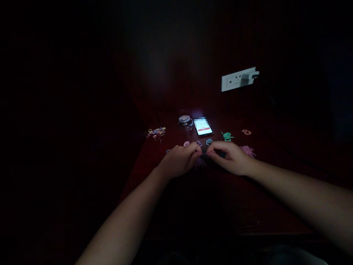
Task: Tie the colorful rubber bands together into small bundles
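Reddish table (150, 160) in darkness, white socket (234, 81), left hand (179, 160) and right hand (234, 158) pinching strand (204, 154)

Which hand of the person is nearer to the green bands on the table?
The right. The right hand is just on the near side of the green bands; the left hand is farther off, to their left.

Reaching with bare left arm (127, 221) from the lower left of the frame, with bare right arm (298, 195) from the lower right. Holding left hand (179, 160) and right hand (231, 157) near each other, not touching, just below the frame's centre; pinching with curled fingers (193, 147) on both.
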The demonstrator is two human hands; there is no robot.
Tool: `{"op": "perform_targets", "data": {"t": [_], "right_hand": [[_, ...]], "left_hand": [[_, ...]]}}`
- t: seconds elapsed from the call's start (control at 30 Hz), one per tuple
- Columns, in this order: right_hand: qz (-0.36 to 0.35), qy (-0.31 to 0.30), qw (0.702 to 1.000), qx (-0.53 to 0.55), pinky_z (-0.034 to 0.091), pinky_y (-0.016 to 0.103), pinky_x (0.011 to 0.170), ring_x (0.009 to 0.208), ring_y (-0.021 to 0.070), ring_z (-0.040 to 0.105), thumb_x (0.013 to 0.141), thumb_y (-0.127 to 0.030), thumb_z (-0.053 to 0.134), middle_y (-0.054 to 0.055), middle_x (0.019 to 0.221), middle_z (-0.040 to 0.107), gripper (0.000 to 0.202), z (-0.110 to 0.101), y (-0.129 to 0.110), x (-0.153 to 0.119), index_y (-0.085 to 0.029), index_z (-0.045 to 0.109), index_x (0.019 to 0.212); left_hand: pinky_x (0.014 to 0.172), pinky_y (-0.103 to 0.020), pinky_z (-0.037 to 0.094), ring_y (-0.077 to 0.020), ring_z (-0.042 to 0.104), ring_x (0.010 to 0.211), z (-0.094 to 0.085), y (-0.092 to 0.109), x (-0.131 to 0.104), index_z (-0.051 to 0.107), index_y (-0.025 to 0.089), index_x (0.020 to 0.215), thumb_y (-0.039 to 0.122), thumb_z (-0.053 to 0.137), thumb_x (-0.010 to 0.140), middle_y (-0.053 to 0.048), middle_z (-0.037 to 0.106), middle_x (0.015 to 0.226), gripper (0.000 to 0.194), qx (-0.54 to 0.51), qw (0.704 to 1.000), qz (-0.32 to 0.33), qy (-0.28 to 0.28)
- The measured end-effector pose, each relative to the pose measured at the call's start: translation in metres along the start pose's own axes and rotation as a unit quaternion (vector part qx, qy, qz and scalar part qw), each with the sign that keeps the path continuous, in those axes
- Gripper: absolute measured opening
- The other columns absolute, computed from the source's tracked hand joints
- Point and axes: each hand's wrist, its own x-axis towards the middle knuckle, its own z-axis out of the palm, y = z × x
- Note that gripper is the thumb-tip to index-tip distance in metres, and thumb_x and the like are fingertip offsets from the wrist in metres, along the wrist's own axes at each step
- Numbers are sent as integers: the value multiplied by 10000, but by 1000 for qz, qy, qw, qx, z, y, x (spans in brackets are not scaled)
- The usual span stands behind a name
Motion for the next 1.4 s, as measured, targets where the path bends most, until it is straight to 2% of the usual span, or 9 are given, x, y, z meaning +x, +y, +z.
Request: {"op": "perform_targets", "data": {"t": [0.13,0.27,0.37,0.5,0.7,0.9,1.1,1.4], "right_hand": [[2,-2,1000,5,380,249,573,622,118,479,915,-275,537,-2,683,562,180,1,0,0,-164,595,786],[4,-3,1000,4,375,239,552,598,110,466,917,-280,535,-15,659,531,189,1,1,0,-165,587,776],[4,-10,1000,3,377,236,548,593,107,463,916,-278,538,-19,655,522,181,0,2,-1,-164,596,788],[9,-13,1000,9,379,236,543,586,106,461,913,-283,540,-23,644,513,181,1,3,-1,-165,594,786],[14,-10,1000,18,379,238,539,585,110,462,898,-270,546,-19,640,517,171,1,2,0,-162,592,774],[17,-10,999,26,372,236,545,588,103,450,898,-263,548,-25,645,510,163,2,6,-1,-165,591,775],[9,-9,1000,23,378,244,554,593,109,449,900,-287,541,-20,645,506,187,2,7,-1,-164,582,766],[16,-13,999,24,389,242,548,587,115,471,893,-307,554,-10,651,529,191,0,7,-2,-166,588,768]], "left_hand": [[688,-295,468,-145,638,726,-1,0,0,547,199,996,294,357,1009,-13,668,843,213,-11,1000,4,3],[829,-339,495,-126,638,674,-1,0,-2,552,200,1021,312,450,976,20,681,759,158,-62,998,25,-3],[878,-345,494,-109,623,628,-1,0,-2,553,198,986,295,470,963,36,679,726,130,-79,996,32,7],[858,-320,494,-98,604,602,1,-1,-2,553,195,961,240,482,944,43,672,707,86,-75,996,35,15],[717,-275,475,-107,584,648,-3,-10,-2,567,194,934,206,479,932,21,649,744,89,-40,998,49,8],[789,-307,459,-163,572,864,-12,-23,-2,620,204,902,204,544,906,-25,636,906,76,23,998,54,15],[824,-312,458,-165,575,899,-10,-31,-1,636,219,934,215,552,920,-18,648,933,85,25,997,64,-26],[862,-306,480,-162,606,937,-9,-39,-2,661,218,958,253,577,919,-30,663,992,99,20,999,33,-9]]}}
